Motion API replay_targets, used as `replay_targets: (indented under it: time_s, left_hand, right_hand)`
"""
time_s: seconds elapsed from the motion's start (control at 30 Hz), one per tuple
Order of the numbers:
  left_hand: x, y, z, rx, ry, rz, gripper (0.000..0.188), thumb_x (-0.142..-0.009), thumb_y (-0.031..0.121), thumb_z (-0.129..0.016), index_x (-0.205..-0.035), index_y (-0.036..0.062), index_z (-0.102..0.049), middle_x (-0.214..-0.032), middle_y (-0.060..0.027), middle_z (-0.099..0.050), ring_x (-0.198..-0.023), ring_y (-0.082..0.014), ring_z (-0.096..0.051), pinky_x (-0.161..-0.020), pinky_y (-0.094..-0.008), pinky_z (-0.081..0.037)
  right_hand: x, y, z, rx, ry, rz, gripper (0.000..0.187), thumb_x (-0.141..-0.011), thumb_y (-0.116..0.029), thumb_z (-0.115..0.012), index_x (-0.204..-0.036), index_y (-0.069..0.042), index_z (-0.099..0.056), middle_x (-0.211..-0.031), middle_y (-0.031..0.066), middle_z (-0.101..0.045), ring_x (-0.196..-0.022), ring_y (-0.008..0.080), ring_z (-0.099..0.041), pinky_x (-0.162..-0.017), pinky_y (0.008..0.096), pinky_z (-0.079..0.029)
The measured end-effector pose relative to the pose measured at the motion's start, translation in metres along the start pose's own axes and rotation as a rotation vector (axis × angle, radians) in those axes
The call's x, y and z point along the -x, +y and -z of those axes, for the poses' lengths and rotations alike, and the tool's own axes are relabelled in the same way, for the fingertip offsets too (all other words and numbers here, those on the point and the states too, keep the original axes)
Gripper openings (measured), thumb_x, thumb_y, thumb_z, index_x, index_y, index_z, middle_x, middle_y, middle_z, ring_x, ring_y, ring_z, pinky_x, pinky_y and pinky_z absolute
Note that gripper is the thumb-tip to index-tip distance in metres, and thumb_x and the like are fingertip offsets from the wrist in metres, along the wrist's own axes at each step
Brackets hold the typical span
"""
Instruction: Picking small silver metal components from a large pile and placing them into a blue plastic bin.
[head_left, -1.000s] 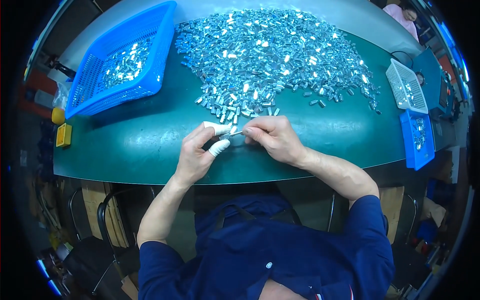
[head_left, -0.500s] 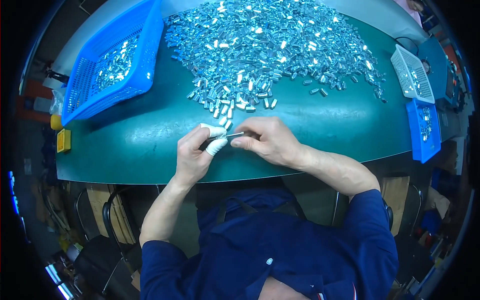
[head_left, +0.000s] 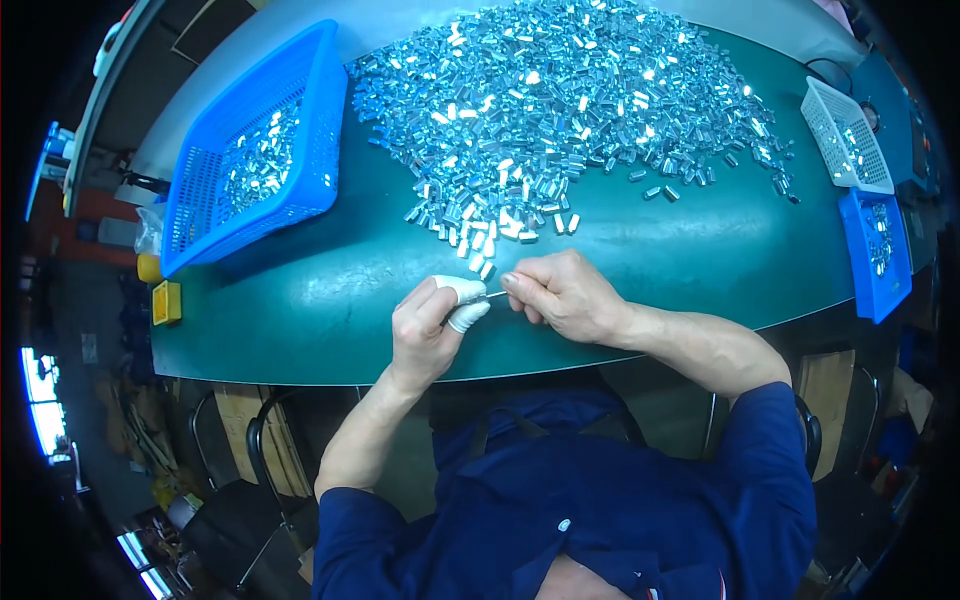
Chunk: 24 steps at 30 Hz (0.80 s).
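Note:
My left hand (head_left: 422, 335) is over the near part of the green table, with white covers on its thumb and forefinger. Those two fingertips are pressed together on a thin metal rod (head_left: 496, 295). To the right, my right hand (head_left: 568, 297) is bare, its thumb and forefinger closed at the rod's other end. Whatever else lies inside the fingers is hidden. Just beyond my fingertips, a few loose short silver metal pieces (head_left: 487, 270) lie at the near tip of a large heap of such pieces (head_left: 560, 100).
At the left stands a blue perforated basket (head_left: 330, 120) holding similar pieces, with a small yellow box (head_left: 167, 302) near the table's left edge. On the right are a white basket (head_left: 815, 105) and a blue tray (head_left: 880, 307), both with some pieces. The green tabletop (head_left: 300, 330) curves along its front edge.
The whole view has shifted, so the scene sits further right and lower. My right thumb and forefinger, looser around the rod's tip before, have now closed on its end.

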<state>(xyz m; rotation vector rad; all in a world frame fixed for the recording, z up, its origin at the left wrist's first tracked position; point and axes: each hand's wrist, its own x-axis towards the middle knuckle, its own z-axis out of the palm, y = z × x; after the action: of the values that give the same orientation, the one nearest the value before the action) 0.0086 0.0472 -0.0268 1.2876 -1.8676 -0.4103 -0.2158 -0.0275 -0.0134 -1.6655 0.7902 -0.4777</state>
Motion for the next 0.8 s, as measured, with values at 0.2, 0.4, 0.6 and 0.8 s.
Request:
replay_targets:
  time_s: [0.2, 0.4, 0.6, 0.8]
  left_hand:
    - [-0.036, -0.005, 0.057, -0.320, 0.212, -0.154, 0.017, -0.081, 0.005, -0.082, -0.095, 0.0049, -0.073, -0.090, -0.0108, -0.072, -0.083, -0.0286, -0.070, -0.074, -0.0366, -0.056]
    - [-0.111, -0.023, 0.165, -0.954, 0.480, -0.213, 0.021, -0.089, 0.005, -0.075, -0.109, -0.0004, -0.071, -0.107, -0.0155, -0.071, -0.099, -0.0315, -0.068, -0.088, -0.0418, -0.054]
    - [-0.089, -0.024, 0.085, -0.596, 0.045, -0.166, 0.020, -0.086, 0.008, -0.077, -0.106, 0.0059, -0.073, -0.105, -0.0118, -0.069, -0.098, -0.0315, -0.066, -0.085, -0.0414, -0.053]
    - [-0.065, -0.061, 0.043, -0.506, -0.088, 0.055, 0.020, -0.088, 0.004, -0.075, -0.107, 0.0040, -0.072, -0.101, -0.0121, -0.069, -0.094, -0.0295, -0.068, -0.083, -0.0387, -0.053]
  right_hand:
    - [0.001, 0.010, 0.015, -0.115, 0.196, 0.054, 0.038, -0.108, -0.030, -0.054, -0.084, -0.002, -0.066, -0.066, 0.0008, -0.061, -0.060, 0.0071, -0.055, -0.055, 0.0246, -0.044]
    - [-0.001, 0.000, 0.009, -0.131, 0.190, 0.112, 0.036, -0.105, -0.027, -0.058, -0.081, -0.001, -0.067, -0.063, 0.0048, -0.063, -0.059, 0.0107, -0.058, -0.058, 0.0310, -0.047]
    - [-0.003, 0.004, 0.015, -0.128, 0.225, 0.119, 0.034, -0.105, -0.026, -0.058, -0.084, -0.001, -0.068, -0.065, 0.0042, -0.064, -0.061, 0.0107, -0.059, -0.058, 0.0299, -0.047]
    - [-0.002, 0.006, 0.015, -0.088, 0.208, 0.138, 0.031, -0.105, -0.023, -0.058, -0.087, 0.000, -0.068, -0.067, 0.0039, -0.063, -0.062, 0.0101, -0.058, -0.059, 0.0297, -0.047]
